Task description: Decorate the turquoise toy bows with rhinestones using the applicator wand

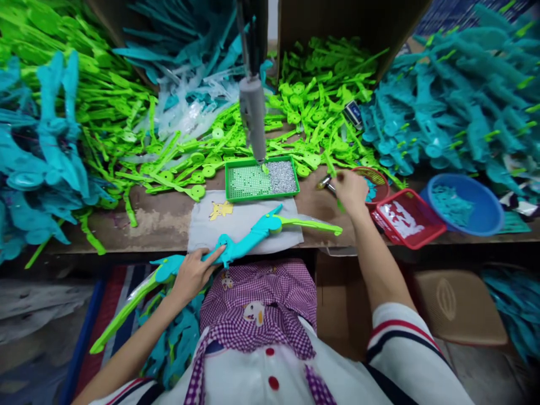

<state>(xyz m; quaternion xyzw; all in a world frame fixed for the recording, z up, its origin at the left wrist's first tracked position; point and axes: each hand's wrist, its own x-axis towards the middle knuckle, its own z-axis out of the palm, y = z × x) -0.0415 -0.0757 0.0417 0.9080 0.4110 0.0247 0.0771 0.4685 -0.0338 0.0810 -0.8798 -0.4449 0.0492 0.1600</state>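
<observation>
My left hand point(194, 274) is closed around a turquoise plastic toy bow point(248, 239), with its index finger lying along the middle. The bow lies aslant across the table's front edge, a lime-green limb at each end. To the right, my right hand point(352, 193) has its fingers pressed together around a slim lime-green plastic piece point(331, 164), which shows above and below them. Close to those fingers lies a small shiny metal tool point(325, 183), partly hidden. Under the bow's upper half is a grey cloth point(202, 222) with a yellow figure.
A grey electric screwdriver point(252, 118) hangs over a green tray point(228, 188) of small silvery parts. Lime-green pieces point(185, 177) are heaped behind, with turquoise piles point(439, 112) at both sides. A red basket point(434, 229) and a blue basin point(493, 211) stand right.
</observation>
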